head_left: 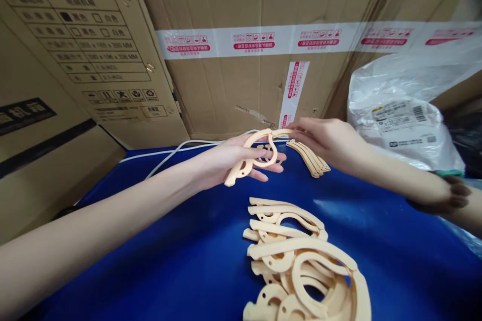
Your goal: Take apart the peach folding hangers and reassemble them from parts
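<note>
Holding beige pc (pixel 259 135), L hand (pixel 222 159) palm-up, half-open; R hand (pixel 327 136), palm-down, prob. pinches its far end.

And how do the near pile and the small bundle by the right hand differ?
The near pile is bigger than the small bundle. The pile shows pieces with loops and holes; the bundle, slim curved strips. The pile overlaps loosely; the bundle lies neatly aligned. Both are cream-coloured.
</note>
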A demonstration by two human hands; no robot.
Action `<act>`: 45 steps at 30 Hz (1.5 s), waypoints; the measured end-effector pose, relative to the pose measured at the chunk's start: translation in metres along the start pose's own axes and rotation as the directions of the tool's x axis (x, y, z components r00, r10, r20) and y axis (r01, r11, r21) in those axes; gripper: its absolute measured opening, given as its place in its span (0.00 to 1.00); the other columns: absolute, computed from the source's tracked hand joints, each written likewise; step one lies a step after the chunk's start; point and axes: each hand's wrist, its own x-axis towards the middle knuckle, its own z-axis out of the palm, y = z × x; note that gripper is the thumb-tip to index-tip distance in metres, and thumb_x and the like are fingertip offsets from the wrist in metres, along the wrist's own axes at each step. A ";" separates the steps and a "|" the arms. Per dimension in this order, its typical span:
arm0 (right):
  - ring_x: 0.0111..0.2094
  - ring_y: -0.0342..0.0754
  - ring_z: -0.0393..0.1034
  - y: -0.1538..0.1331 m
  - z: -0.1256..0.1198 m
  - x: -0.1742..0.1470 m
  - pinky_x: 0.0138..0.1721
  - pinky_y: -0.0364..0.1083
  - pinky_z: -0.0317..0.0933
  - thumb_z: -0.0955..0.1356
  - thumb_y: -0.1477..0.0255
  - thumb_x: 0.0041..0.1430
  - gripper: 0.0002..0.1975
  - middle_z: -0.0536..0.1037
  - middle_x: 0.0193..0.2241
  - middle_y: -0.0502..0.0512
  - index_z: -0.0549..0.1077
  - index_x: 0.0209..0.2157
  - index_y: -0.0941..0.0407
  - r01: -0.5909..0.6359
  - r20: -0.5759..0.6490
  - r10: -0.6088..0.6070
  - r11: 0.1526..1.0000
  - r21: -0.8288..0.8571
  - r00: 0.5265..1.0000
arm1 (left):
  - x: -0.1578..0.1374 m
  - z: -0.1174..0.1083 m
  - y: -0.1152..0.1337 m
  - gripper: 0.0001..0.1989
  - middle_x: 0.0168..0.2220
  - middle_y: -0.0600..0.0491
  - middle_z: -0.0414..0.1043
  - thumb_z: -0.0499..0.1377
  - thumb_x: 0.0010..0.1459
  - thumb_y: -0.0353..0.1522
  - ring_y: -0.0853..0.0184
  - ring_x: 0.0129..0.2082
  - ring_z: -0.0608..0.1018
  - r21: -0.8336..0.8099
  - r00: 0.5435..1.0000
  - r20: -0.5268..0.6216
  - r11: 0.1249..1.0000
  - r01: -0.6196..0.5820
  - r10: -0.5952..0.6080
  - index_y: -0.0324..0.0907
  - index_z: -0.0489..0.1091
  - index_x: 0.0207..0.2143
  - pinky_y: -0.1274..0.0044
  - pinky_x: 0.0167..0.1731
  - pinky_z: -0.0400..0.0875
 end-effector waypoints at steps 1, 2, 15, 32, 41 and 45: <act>0.34 0.52 0.73 -0.002 0.000 -0.002 0.28 0.46 0.55 0.59 0.66 0.66 0.13 0.79 0.38 0.58 0.72 0.44 0.53 0.029 0.033 -0.025 0.992 -0.124 0.999 | 0.000 0.001 -0.001 0.18 0.48 0.46 0.75 0.59 0.59 0.26 0.69 0.37 0.80 -0.025 1.000 0.012 0.999 0.021 -0.021 0.42 0.66 0.52 0.84 0.25 0.70; 0.32 0.51 0.73 -0.003 0.001 -0.004 0.26 0.46 0.52 0.58 0.69 0.66 0.12 0.79 0.38 0.58 0.71 0.43 0.53 0.066 0.071 -0.052 0.972 -0.226 0.996 | 0.000 0.002 -0.002 0.16 0.46 0.46 0.75 0.58 0.58 0.26 0.71 0.33 0.79 -0.060 0.999 0.024 0.997 0.043 -0.042 0.41 0.68 0.49 0.85 0.23 0.68; 0.25 0.48 0.68 0.008 0.004 -0.005 0.26 0.45 0.55 0.55 0.63 0.67 0.17 0.75 0.26 0.54 0.71 0.36 0.53 -0.127 0.283 0.092 0.986 0.106 0.955 | 0.023 0.016 -0.008 0.19 0.30 0.56 0.63 0.54 0.42 0.19 0.75 0.19 0.68 0.209 0.990 -0.083 0.970 0.127 -0.112 0.42 0.63 0.39 0.84 0.13 0.58; 0.37 0.60 0.76 0.094 0.037 -0.005 0.31 0.49 0.61 0.59 0.62 0.64 0.18 0.80 0.35 0.67 0.72 0.42 0.60 -0.371 0.222 0.466 0.855 -0.362 0.857 | 0.052 -0.005 -0.009 0.22 0.34 0.50 0.66 0.51 0.59 0.51 0.74 0.19 0.63 0.582 0.932 -0.347 0.803 0.128 0.103 0.41 0.63 0.39 0.80 0.14 0.52; 0.43 0.60 0.74 0.068 0.044 -0.011 0.39 0.50 0.63 0.58 0.49 0.62 0.29 0.75 0.45 0.69 0.65 0.50 0.59 -0.305 0.195 0.377 0.898 -0.317 0.906 | 0.057 -0.007 0.004 0.25 0.37 0.48 0.68 0.49 0.58 0.54 0.74 0.20 0.63 0.446 0.923 -0.367 0.893 0.064 0.117 0.42 0.64 0.42 0.80 0.15 0.49; 0.43 0.61 0.73 0.057 0.050 -0.013 0.42 0.52 0.63 0.59 0.48 0.61 0.30 0.70 0.49 0.69 0.64 0.51 0.60 -0.280 0.213 0.344 0.918 -0.280 0.915 | 0.057 -0.009 0.006 0.24 0.35 0.50 0.67 0.51 0.58 0.53 0.75 0.19 0.62 0.364 0.920 -0.377 0.930 0.043 0.105 0.42 0.64 0.41 0.79 0.15 0.49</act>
